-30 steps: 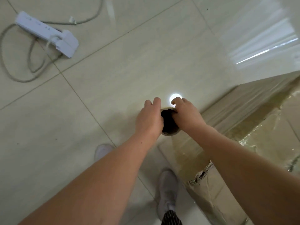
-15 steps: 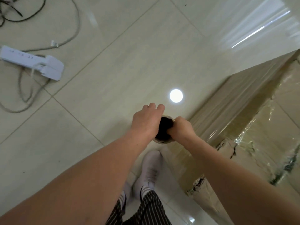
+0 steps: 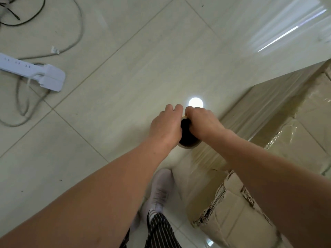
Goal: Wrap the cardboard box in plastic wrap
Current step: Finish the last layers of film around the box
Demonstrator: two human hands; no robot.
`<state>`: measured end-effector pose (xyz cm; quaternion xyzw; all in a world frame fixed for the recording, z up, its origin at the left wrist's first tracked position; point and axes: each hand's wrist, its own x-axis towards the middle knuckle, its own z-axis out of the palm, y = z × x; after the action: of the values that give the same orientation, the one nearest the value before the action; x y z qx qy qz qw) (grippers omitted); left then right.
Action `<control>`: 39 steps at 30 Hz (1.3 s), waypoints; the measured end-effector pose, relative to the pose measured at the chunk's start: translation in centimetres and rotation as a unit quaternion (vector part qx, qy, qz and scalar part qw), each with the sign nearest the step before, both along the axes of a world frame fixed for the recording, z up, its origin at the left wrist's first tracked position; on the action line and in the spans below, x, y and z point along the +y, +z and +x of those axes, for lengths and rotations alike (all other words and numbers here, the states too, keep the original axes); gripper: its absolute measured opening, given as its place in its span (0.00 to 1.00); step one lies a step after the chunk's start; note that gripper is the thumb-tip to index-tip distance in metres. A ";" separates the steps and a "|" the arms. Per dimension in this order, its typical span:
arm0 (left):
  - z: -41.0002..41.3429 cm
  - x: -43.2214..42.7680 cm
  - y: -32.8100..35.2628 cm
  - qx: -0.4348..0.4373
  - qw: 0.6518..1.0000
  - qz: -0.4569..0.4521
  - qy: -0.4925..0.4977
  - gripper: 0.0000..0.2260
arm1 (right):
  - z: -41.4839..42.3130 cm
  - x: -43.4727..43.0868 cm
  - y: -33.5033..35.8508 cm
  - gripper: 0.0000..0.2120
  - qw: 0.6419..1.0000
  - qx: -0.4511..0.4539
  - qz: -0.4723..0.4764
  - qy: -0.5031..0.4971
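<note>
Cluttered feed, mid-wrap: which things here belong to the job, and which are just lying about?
Job:
roll, gripped by left hand and right hand
film
box

Lying about:
power strip
cables

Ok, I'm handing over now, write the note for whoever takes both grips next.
Left grip: holds the top end of the plastic wrap roll, on its left side. Right grip: holds the same end, right side.
Roll stands roughly upright beside the cardboard box on the floor; film runs taut from roll to box.
Done: film covers the box's upper side and top.
Left: torn lower corner looks bare; probably wrap lower next.
Mind the power strip lying on the left.
</note>
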<state>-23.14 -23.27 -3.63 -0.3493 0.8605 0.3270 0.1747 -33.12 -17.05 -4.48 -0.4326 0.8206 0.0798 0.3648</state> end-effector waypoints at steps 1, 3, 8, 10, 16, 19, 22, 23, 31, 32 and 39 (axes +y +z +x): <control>-0.4 0.3 0.0 0.003 1.000 0.002 0.006 0.10 | -0.5 -0.1 0.2 0.05 0.999 0.014 -0.010 0.033; -0.9 1.0 -0.2 -0.002 1.000 0.009 0.022 0.10 | -1.1 0.1 0.3 0.04 0.996 0.034 -0.017 0.079; -0.9 1.6 -0.6 -0.001 0.998 0.024 0.062 0.11 | -1.3 1.7 -0.2 0.07 0.999 0.020 -0.036 -0.016; -0.8 1.3 -0.5 -0.006 0.997 0.019 0.078 0.11 | -1.4 2.1 -0.1 0.14 0.986 -0.027 -0.030 -0.161; -0.7 1.0 0.2 -0.043 0.998 0.000 0.056 0.10 | 0.3 3.7 0.1 0.14 0.922 -0.151 0.020 -0.356; -1.3 0.5 0.4 -0.044 0.998 -0.042 -0.023 0.11 | 0.7 3.6 -0.3 0.13 0.916 -0.153 0.010 -0.370; -2.1 -0.4 0.3 -0.045 0.991 -0.074 -0.105 0.13 | 0.7 3.0 -1.0 0.14 0.913 -0.154 0.017 -0.377; -2.4 -0.7 0.2 -0.047 0.988 -0.074 -0.130 0.13 | 0.7 2.9 -1.1 0.14 0.915 -0.152 0.028 -0.373; -5.2 -2.2 -0.4 -0.043 0.989 -0.014 -0.138 0.11 | -2.5 1.4 -1.1 0.13 0.953 -0.077 0.005 -0.294; -5.6 -2.2 -0.4 -0.037 0.992 -0.006 -0.123 0.11 | -3.3 1.2 -0.9 0.14 0.958 -0.063 0.005 -0.278; -9.7 -1.2 -0.7 0.009 0.995 0.073 -0.069 0.14 | -7.7 0.1 0.3 0.17 0.995 0.027 0.024 -0.088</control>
<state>-32.84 -24.45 -4.32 -0.2725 0.8580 0.3793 0.2137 -40.78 -16.94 -4.22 -0.3474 0.8630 0.0791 0.3580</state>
